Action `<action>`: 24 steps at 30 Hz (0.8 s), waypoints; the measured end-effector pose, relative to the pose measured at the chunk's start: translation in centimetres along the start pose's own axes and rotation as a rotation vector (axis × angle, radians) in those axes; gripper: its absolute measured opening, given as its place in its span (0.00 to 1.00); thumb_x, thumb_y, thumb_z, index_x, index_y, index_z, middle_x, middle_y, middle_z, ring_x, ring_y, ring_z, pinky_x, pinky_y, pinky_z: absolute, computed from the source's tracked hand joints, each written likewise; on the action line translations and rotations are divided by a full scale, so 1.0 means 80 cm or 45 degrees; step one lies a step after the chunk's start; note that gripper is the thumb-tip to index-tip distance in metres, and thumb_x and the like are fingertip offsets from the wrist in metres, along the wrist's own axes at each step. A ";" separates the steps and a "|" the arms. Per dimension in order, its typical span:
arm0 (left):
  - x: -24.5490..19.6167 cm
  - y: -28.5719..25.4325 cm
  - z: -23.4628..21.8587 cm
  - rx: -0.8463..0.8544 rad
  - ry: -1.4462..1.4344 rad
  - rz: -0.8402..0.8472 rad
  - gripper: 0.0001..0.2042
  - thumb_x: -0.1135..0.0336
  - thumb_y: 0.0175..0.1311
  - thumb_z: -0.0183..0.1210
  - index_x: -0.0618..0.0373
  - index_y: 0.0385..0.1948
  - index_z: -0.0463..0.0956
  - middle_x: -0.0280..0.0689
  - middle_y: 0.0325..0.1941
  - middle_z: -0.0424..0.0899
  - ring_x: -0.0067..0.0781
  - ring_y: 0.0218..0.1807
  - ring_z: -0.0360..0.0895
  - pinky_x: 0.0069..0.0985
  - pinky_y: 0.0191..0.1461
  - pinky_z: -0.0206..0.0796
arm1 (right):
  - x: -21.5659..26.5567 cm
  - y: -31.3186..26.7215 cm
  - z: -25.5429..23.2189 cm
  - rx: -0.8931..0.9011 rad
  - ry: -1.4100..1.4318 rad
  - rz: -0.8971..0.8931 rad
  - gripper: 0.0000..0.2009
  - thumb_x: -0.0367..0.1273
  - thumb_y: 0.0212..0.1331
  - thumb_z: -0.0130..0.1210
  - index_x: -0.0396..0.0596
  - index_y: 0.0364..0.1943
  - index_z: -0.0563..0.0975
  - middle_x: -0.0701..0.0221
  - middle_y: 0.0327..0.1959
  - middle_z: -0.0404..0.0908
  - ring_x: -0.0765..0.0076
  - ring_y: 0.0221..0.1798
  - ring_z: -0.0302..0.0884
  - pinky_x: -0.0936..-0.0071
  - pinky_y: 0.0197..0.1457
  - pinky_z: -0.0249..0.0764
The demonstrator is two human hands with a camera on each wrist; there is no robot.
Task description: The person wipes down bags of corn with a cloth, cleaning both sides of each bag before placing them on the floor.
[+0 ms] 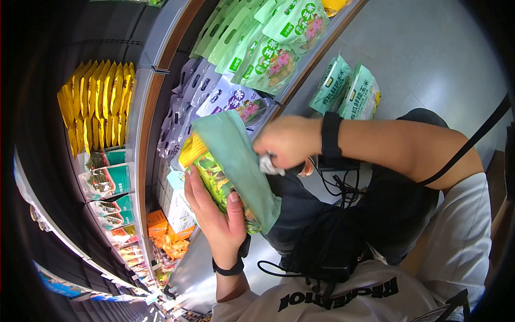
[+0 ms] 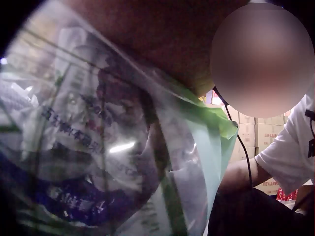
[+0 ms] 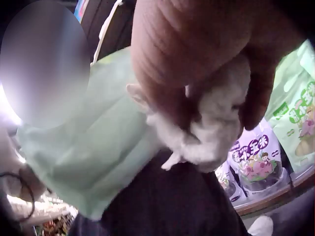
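Note:
My left hand (image 1: pixel 217 222) holds a pouch (image 1: pixel 230 161) tilted up in front of me, thumb on its printed face and fingers along the lower edge. The pouch has a pale green back and a yellow and green printed side; in the right wrist view that plain back (image 3: pixel 93 147) faces the camera. Clear plastic (image 2: pixel 123 191) fills much of the left wrist view. In my right hand (image 1: pixel 289 140), the curled fingers grip a crumpled white wipe (image 3: pixel 211 128), right beside the pouch's green back.
Shelves at the left carry green pouches (image 1: pixel 268 61), purple pouches (image 1: pixel 230 99) and hanging yellow packets (image 1: pixel 102 99). Two teal pouches (image 1: pixel 360 94) stand on the floor (image 1: pixel 418 53). Black cables (image 1: pixel 343 185) lie over my lap.

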State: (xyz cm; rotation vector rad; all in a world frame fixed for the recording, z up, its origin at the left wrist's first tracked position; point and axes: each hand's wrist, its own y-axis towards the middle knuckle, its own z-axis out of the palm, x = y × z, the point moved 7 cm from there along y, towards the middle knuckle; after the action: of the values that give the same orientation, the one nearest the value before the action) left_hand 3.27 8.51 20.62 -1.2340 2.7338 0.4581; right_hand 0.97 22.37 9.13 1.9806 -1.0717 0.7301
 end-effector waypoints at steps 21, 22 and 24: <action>-0.012 0.013 0.005 -0.010 -0.009 0.013 0.33 0.57 0.62 0.49 0.69 0.64 0.50 0.61 0.63 0.54 0.61 0.66 0.53 0.45 0.68 0.43 | -0.005 0.018 -0.042 -0.515 0.407 0.120 0.09 0.28 0.47 0.54 0.43 0.33 0.73 0.53 0.28 0.77 0.44 0.36 0.76 0.56 0.37 0.70; -0.012 0.012 0.005 -0.009 -0.009 0.013 0.33 0.57 0.62 0.49 0.69 0.64 0.50 0.61 0.63 0.54 0.61 0.66 0.53 0.45 0.68 0.43 | -0.004 0.017 -0.039 -0.429 0.405 0.176 0.08 0.28 0.45 0.54 0.42 0.32 0.74 0.53 0.28 0.77 0.44 0.36 0.76 0.56 0.37 0.70; -0.010 0.012 0.005 -0.010 -0.007 0.028 0.33 0.57 0.62 0.49 0.69 0.64 0.50 0.61 0.64 0.54 0.60 0.66 0.53 0.45 0.68 0.43 | 0.000 0.014 -0.030 -0.368 0.399 0.096 0.07 0.30 0.48 0.55 0.42 0.31 0.73 0.54 0.26 0.76 0.45 0.33 0.75 0.58 0.34 0.68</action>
State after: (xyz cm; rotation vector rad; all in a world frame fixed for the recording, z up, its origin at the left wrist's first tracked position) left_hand 3.10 9.82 20.66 -1.2037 2.7459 0.4745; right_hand -0.34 23.96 10.87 1.5308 -1.0019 0.8421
